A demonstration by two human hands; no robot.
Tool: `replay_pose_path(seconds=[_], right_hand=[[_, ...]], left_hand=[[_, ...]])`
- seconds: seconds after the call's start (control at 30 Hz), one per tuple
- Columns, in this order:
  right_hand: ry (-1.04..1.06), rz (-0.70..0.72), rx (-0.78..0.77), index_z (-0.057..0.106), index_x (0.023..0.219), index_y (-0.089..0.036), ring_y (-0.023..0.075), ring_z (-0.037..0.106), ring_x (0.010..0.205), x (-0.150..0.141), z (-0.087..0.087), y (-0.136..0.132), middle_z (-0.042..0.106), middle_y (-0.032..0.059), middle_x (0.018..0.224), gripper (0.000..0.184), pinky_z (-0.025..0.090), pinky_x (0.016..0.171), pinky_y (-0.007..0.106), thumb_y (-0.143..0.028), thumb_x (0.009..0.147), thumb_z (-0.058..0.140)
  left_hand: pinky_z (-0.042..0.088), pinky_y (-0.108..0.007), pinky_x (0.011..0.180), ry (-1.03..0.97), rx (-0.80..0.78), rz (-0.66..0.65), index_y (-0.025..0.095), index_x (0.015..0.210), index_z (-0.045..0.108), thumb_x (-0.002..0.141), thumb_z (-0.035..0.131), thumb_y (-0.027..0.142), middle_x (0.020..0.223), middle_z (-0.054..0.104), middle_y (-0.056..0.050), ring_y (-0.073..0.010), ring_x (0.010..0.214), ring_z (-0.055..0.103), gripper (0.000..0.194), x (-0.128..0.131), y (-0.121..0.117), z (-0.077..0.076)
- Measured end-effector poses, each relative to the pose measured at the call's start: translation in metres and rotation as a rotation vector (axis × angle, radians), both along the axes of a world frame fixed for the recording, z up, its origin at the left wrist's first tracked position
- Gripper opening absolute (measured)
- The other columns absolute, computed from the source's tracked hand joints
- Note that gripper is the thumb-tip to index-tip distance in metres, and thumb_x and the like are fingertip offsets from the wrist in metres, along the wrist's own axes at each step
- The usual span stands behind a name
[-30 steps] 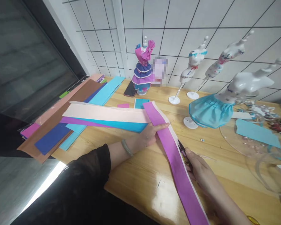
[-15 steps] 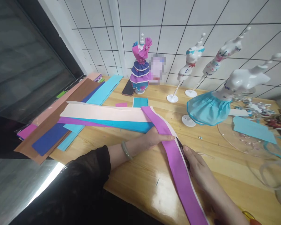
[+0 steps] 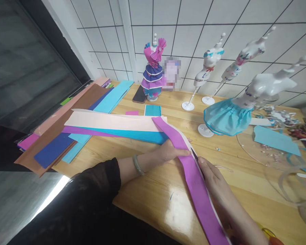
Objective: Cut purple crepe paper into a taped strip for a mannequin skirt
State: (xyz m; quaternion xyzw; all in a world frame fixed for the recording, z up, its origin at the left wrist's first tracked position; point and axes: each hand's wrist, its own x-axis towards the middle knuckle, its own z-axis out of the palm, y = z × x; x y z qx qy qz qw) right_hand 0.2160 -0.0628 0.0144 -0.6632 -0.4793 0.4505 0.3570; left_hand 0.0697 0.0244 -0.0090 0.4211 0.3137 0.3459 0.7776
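A long purple strip (image 3: 193, 183) with a white edge runs from mid-table down past the lower edge of the view. My left hand (image 3: 172, 150) pinches it near its upper part, thumb on top and the other fingers underneath. In my right hand (image 3: 211, 172) are dark scissors (image 3: 194, 154), their blades at the strip's white edge just beyond my left thumb. The handles are mostly hidden by my fingers. Behind my left hand lie a pale pink strip (image 3: 112, 120) and a blue strip (image 3: 142, 135), the purple strip's upper end resting over the pink one.
Brown (image 3: 66, 126), navy (image 3: 51, 151) and light blue strips (image 3: 114, 97) are stacked at left. A dressed mini mannequin (image 3: 153, 73) and a phone (image 3: 139, 94) stand at the back. A mannequin in a blue skirt (image 3: 228, 117) and a clear round tray (image 3: 247, 149) are at right.
My left hand has slid down along the purple strip, toward me and to the right. The scissors stay at the white edge, now close to my left thumb. The view has shifted slightly.
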Motion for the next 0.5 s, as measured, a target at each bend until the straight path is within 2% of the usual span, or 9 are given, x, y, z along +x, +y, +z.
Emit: replay_pose_path(seconds=[0.33,0.5], right_hand=[[0.015,0.026,0.018,0.065,0.108,-0.023,0.0249,0.061,0.097,0.0006,-0.0011,-0.0012,0.064,0.0056,0.116,0.043,0.048,0.083,0.035,-0.053,0.085,0.044],[-0.001,0.032,0.029,0.066,0.098,-0.022,0.0244,0.062,0.09,-0.0015,0.0001,0.0009,0.07,0.0063,0.098,0.041,0.049,0.078,0.034,-0.054,0.084,0.043]], left_hand=[[0.045,-0.034,0.083,0.044,-0.018,-0.025,0.015,0.11,0.06,0.056,0.08,0.02,0.088,0.064,-0.004,-0.0153,0.082,0.058,0.058,0.0019,-0.005,0.0037],[0.045,-0.034,0.085,0.051,-0.012,-0.018,0.015,0.111,0.06,0.056,0.079,0.019,0.088,0.066,-0.005,-0.0156,0.082,0.059,0.058,0.0023,-0.0056,0.003]])
